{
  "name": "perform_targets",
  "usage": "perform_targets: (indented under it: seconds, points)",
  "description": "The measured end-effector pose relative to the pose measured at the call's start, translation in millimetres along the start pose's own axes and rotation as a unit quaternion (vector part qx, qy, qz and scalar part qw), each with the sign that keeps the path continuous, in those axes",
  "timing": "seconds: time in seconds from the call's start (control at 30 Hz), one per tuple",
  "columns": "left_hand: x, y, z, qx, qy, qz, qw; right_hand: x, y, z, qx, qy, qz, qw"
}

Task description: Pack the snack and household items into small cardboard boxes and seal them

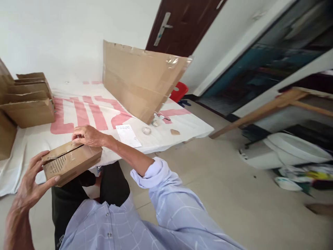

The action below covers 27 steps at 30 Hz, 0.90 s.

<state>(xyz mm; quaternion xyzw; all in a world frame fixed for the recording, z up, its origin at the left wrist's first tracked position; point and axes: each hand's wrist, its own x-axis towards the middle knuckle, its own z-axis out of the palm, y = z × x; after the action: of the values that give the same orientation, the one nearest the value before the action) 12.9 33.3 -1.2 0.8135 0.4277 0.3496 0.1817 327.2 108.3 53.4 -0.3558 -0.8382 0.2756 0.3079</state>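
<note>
A small brown cardboard box (74, 163) with printed marks rests at the front edge of the cloth-covered table, over my lap. Its two top flaps nearly meet, and a dark narrow gap runs between them. My left hand (30, 184) grips the box's left end, thumb on the near side and fingers at the far corner. Over the top lies my right hand (90, 136), its bent fingers closed at the flap edge near the gap. The right fingertips are partly hidden.
Open cardboard boxes (32, 111) stand at the table's left. A large cardboard sheet (137, 76) stands upright at the back. Nearby lie a paper sheet (128, 135), a tape roll (146, 130) and a cardboard scrap (175, 132). A red chair (179, 91) is behind; a white bucket (288, 151) lies right.
</note>
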Motion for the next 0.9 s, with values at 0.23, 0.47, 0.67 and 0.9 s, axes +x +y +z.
perform_targets:
  seconds: [0.23,0.47,0.67,0.9]
  points:
    - [1.8,-5.1,-0.7,0.009,-0.004,-0.022,1.000,-1.6,0.1,2.8,0.003,0.026,0.026,0.999]
    - [-0.1,-2.5,-2.7,0.014,0.000,-0.022,1.000,-7.6,4.4,2.5,0.043,0.001,0.000,0.999]
    - [-2.6,18.6,-3.9,0.018,-0.027,-0.028,0.999,-21.2,7.8,6.0,0.095,0.008,0.004,0.995]
    - [-4.9,29.2,-1.6,-0.042,-0.027,-0.054,0.997,-25.2,8.8,7.1,0.112,0.007,0.011,0.994]
